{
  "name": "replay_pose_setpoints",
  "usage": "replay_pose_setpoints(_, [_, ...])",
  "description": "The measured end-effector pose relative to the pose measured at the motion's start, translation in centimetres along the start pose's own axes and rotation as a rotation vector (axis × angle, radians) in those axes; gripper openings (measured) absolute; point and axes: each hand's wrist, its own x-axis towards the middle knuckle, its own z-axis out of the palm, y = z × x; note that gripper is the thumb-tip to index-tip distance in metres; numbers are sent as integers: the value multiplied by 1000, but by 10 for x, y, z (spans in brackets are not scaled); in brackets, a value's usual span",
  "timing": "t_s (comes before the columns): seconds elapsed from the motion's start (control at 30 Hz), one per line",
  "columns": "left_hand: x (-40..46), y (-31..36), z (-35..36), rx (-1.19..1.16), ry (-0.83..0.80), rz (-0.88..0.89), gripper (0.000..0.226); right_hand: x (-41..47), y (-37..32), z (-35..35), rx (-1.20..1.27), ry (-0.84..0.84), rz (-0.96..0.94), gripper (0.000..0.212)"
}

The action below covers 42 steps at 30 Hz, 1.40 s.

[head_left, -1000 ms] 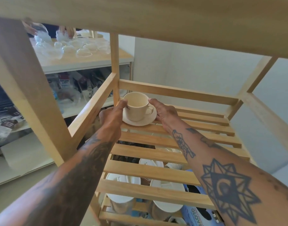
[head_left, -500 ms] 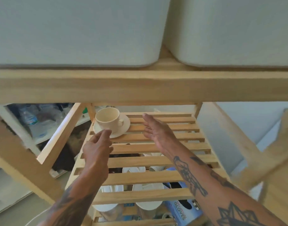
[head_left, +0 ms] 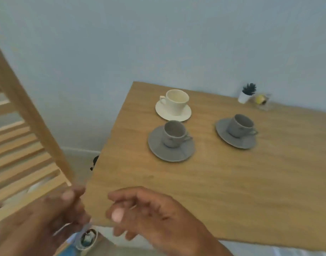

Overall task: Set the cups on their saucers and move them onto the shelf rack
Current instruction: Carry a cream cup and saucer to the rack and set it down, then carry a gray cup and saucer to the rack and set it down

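Three cups stand on saucers on the wooden table point(head_left: 232, 191). A cream cup point(head_left: 177, 101) sits on a cream saucer point(head_left: 186, 114) at the back. In front of it a grey cup point(head_left: 174, 133) rests on a grey saucer point(head_left: 158, 146), and a second grey cup point(head_left: 239, 125) rests on its grey saucer point(head_left: 223, 126) to the right. The wooden shelf rack point(head_left: 23, 145) fills the left edge. My left hand point(head_left: 53, 215) and my right hand point(head_left: 151, 217) are blurred at the bottom, both with nothing in them and fingers apart, well short of the cups.
A small potted plant point(head_left: 247, 93) and a clear holder with something yellow point(head_left: 261, 101) stand at the table's back edge by the pale wall. White dishes show through the rack's slats. A small container point(head_left: 87, 239) lies on the floor between rack and table.
Both hands let go of the cream cup and saucer left on the rack shelf and pulled back. My view has swung right from the rack to the table with three cups.
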Motion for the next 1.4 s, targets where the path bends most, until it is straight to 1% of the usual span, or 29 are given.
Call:
replay_pose_setpoints(0.03, [1, 5, 25, 43, -64, 36, 26, -14, -2, -28, 3, 76, -13, 30])
replay_pose_setpoints(0.07, [6, 6, 52, 98, -91, 65, 29, -26, -8, -55, 6, 152, -19, 27])
replay_pose_setpoints(0.13, [22, 8, 103, 209, -74, 142, 33, -28, -9, -107, -15, 365, -31, 22])
replay_pose_setpoints(0.17, [35, 10, 123, 258, -35, 144, 34, -19, -8, -130, -20, 459, -10, 22])
replay_pose_setpoints(0.23, [69, 11, 155, 356, 47, 130, 39, 7, -1, -171, -83, 598, 37, 33])
replay_pose_setpoints(0.27, [86, 12, 166, 401, 82, 97, 46, 22, -2, -187, -101, 622, 76, 44])
replay_pose_setpoints(0.3, [101, 14, 172, 422, 102, 49, 60, 38, -1, -199, -115, 633, 117, 58])
replay_pose_setpoints(0.33, [115, 14, 176, 437, 113, -5, 72, 54, -1, -210, -132, 629, 157, 70])
replay_pose_setpoints(0.37, [125, 14, 178, 448, 112, -45, 79, 69, 1, -219, -149, 615, 185, 79])
replay_pose_setpoints(0.4, [133, 16, 180, 465, 91, -73, 81, 82, 2, -223, -160, 585, 208, 84])
replay_pose_setpoints(0.47, [145, 18, 182, 477, 28, -107, 78, 104, 3, -230, -174, 540, 223, 91])
replay_pose_setpoints(0.53, [151, 17, 182, 463, -21, -109, 68, 119, 3, -234, -202, 524, 223, 94])
replay_pose_setpoints(0.6, [152, 14, 181, 432, -34, -100, 56, 128, 2, -238, -228, 491, 225, 91])
replay_pose_setpoints(0.63, [153, 12, 180, 422, -34, -95, 52, 131, 3, -240, -224, 479, 223, 85])
replay_pose_setpoints(0.7, [154, 9, 180, 414, -33, -89, 52, 133, 5, -244, -201, 469, 213, 71])
replay_pose_setpoints(0.73, [153, 8, 181, 407, -24, -86, 54, 133, 7, -245, -191, 466, 210, 68])
replay_pose_setpoints(0.77, [153, 8, 180, 399, -12, -79, 57, 133, 8, -245, -181, 468, 207, 69])
replay_pose_setpoints(0.83, [150, 7, 180, 372, 13, -68, 60, 131, 7, -244, -172, 480, 190, 77])
replay_pose_setpoints(0.87, [146, 6, 180, 357, 19, -59, 58, 130, 7, -243, -173, 484, 178, 81])
replay_pose_setpoints(0.93, [136, 3, 178, 332, 37, -34, 53, 124, 5, -237, -184, 469, 160, 81])
replay_pose_setpoints(1.0, [123, 2, 170, 316, 80, -10, 53, 119, 2, -226, -201, 430, 142, 79])
replay_pose_setpoints(1.1, [96, 6, 149, 279, 145, 14, 52, 108, -9, -197, -210, 370, 114, 71])
replay_pose_setpoints(1.2, [64, 13, 119, 218, 171, 29, 49, 95, -20, -158, -237, 321, 80, 69])
replay_pose_setpoints(1.3, [28, 15, 83, 163, 203, 36, 48, 80, -25, -115, -259, 293, 49, 74])
replay_pose_setpoints(1.37, [1, 12, 56, 153, 227, 31, 48, 69, -26, -81, -265, 254, 30, 80])
replay_pose_setpoints(1.4, [-13, 9, 40, 159, 240, 27, 48, 64, -24, -63, -264, 229, 22, 80])
